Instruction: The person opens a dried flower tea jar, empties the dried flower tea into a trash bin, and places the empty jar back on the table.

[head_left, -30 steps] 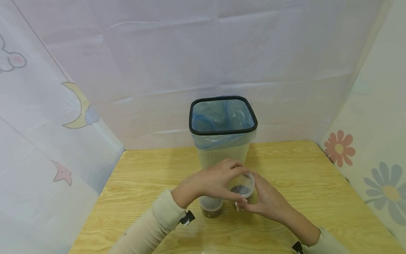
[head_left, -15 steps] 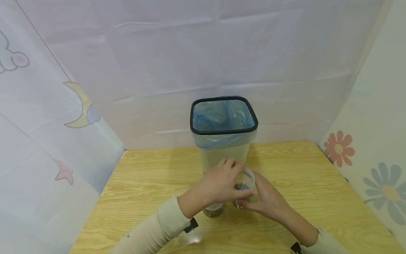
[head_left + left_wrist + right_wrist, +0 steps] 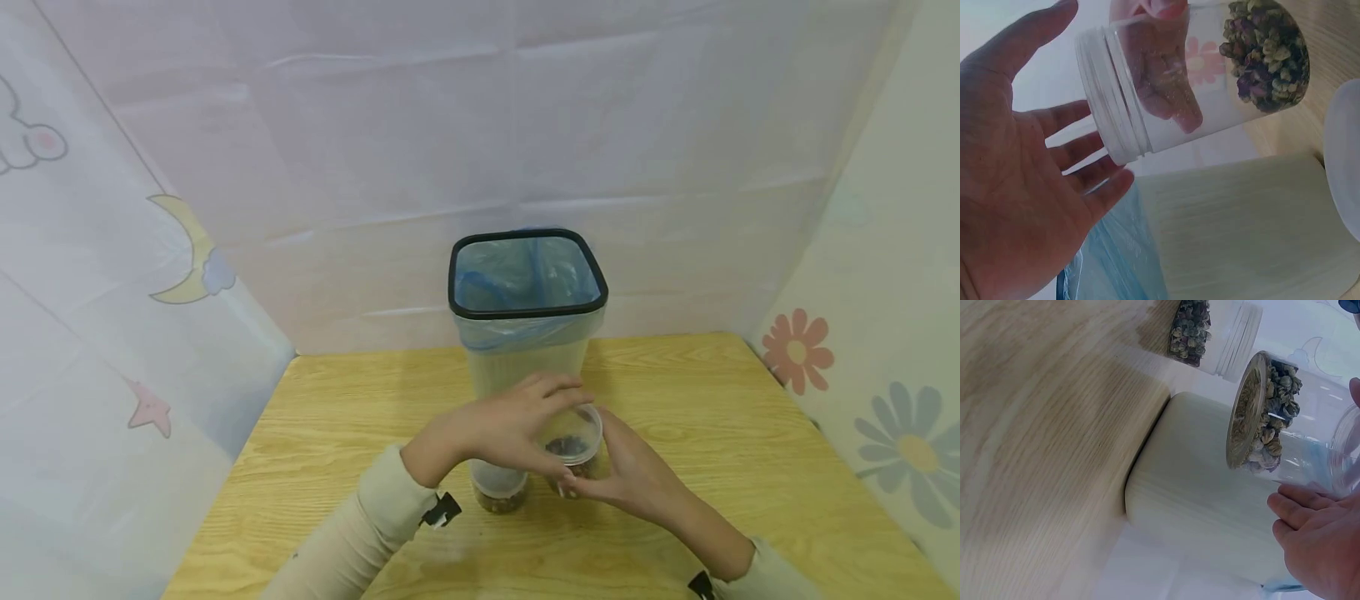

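Note:
My right hand point(image 3: 637, 471) grips a clear screw-top jar point(image 3: 1310, 403) by its side, above the table. Dried flower buds point(image 3: 1266, 59) lie in the jar's bottom part. Around the jar's clear lid point(image 3: 1113, 97) my left hand point(image 3: 502, 433) is spread; in the left wrist view its thumb stands apart from the lid and the fingers are behind it. A second jar of dried buds point(image 3: 499, 493) stands on the table to the left, partly covered by the left hand in the head view.
Behind the hands stands a pale waste bin point(image 3: 536, 358) with a black rim point(image 3: 528, 314) and a blue liner point(image 3: 495, 283). The wood-grain table point(image 3: 337, 467) ends at a hanging cloth backdrop point(image 3: 360, 167).
Half a second ago my left hand was turned further round the lid, thumb to the right; now it has turned back and its fingers are spread. The right hand keeps its hold.

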Motion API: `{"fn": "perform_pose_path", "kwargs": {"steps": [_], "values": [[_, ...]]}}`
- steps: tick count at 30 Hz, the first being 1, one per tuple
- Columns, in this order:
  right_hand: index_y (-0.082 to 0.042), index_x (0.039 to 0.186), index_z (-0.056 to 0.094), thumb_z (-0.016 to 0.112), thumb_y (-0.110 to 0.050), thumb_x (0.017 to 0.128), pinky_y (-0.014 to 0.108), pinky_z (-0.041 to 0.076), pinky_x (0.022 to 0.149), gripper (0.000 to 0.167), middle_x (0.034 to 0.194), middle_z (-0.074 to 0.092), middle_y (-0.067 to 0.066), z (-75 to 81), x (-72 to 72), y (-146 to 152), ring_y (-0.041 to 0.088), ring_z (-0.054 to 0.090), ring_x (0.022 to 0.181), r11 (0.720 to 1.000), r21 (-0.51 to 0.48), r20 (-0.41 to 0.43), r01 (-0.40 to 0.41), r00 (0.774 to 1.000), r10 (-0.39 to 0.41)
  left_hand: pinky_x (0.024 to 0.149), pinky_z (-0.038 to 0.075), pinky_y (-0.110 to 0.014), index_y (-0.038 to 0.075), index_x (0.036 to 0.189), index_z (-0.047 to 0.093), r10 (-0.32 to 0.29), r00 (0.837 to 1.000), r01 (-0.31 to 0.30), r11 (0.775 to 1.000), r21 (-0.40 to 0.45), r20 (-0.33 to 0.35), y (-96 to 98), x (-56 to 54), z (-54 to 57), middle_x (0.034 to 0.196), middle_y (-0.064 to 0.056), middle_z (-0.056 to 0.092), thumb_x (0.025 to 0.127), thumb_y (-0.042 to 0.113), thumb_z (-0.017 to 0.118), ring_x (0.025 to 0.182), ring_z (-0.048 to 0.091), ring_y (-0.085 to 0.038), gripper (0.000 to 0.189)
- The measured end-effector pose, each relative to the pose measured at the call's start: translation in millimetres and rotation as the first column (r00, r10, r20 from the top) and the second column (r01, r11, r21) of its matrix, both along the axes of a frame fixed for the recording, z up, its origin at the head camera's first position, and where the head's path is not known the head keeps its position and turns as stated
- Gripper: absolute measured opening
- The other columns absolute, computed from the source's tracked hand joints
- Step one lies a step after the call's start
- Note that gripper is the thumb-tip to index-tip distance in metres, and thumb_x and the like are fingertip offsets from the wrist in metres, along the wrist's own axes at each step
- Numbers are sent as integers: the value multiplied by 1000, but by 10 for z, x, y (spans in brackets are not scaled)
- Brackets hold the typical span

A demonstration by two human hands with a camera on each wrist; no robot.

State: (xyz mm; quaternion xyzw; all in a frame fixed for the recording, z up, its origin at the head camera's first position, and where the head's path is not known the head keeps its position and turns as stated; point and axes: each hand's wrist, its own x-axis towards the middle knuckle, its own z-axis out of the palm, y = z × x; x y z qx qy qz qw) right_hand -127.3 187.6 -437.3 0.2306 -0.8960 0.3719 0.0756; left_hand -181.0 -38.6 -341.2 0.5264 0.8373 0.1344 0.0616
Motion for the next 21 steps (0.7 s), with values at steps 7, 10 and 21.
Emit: {"fn": "perform_pose_path", "kwargs": {"steps": [7, 10, 21], "values": [[-27, 160, 24, 79, -56, 82, 56, 49, 102, 100, 156, 43, 4, -25, -16, -11, 31, 49, 137, 999, 20, -11, -33, 999, 33, 118, 32, -30, 20, 159, 33, -85, 996, 85, 996, -19, 25, -15, -27, 24, 159, -2, 35, 90, 45, 75, 146, 32, -18, 85], [-27, 159, 27, 80, -56, 81, 54, 50, 101, 99, 152, 46, 1, -27, -11, -5, 27, 51, 134, 999, 22, -7, -28, 1000, 28, 116, 34, -28, 19, 158, 36, -87, 996, 87, 996, -32, -15, 6, -26, 19, 153, 0, 42, 91, 44, 74, 140, 39, -16, 81], [-29, 156, 32, 82, -53, 81, 53, 53, 95, 94, 149, 49, 1, -15, 4, -4, 27, 57, 127, 1000, -5, -10, -12, 1000, 12, 104, 46, -27, 22, 148, 50, 74, 982, -83, 996, -46, -172, 90, 98, 18, 143, 1, 53, 89, 62, 68, 128, 50, -16, 73]]}}
